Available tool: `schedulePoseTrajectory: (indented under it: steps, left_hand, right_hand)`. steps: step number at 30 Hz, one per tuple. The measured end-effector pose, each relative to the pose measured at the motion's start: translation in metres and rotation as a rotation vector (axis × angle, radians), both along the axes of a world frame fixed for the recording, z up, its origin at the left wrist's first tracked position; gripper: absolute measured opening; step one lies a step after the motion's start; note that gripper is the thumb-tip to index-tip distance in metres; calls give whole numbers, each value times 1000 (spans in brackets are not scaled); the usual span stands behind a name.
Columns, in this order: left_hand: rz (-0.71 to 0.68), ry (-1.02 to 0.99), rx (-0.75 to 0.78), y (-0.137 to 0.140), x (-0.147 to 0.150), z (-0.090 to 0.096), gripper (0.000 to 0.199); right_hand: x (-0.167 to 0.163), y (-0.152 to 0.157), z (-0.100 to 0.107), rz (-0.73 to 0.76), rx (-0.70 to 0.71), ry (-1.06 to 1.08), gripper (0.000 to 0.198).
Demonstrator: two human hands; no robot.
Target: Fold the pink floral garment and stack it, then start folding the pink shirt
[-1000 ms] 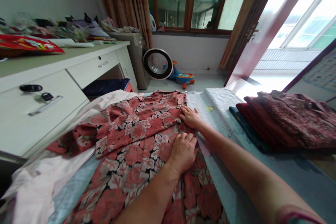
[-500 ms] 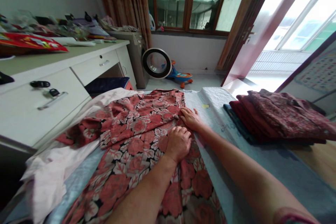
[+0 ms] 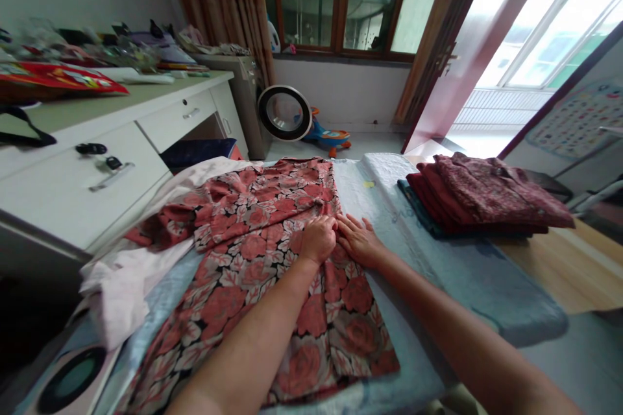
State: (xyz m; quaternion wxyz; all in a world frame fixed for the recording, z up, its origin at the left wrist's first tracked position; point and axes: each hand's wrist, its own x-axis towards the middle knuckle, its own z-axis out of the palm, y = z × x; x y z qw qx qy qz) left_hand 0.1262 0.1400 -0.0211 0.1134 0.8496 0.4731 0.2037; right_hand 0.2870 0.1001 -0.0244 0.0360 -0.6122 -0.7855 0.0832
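One left hand [image 3: 320, 239], fingers curled, grip unclear, and the right hand [image 3: 361, 245], fingers slightly apart, are resting on the floral garment [image 3: 253, 246]; uneven pressure could be creasing it.

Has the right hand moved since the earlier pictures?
Yes: judged against the yellow patch on the blue sheet, the right hand has come lower, toward the near side.

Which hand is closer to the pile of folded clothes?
Right. The right hand is at the edge of the flowery garment, facing the pile; the left hand is farther away, on the garment.
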Motion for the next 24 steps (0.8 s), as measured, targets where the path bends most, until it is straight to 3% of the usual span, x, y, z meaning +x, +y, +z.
schedulePoseTrajectory:
  steps: [13,19,22,24]
  left_hand:
    - [-79,39,-14,3,2,0,24]
    - [-179,33,-59,9,-19,8,21]
    - [-83,-9,-8,14,-49,13,22]
    - [116,-58,80,20,-77,17,20]
  right_hand:
    - [-6,-109,16,-34,-149,37,62]
    - [-8,-150,15,-58,-191,96,64]
    - [-4,-166,16,-55,-198,122,62]
    - [-2,-170,21,-35,-179,137,57]
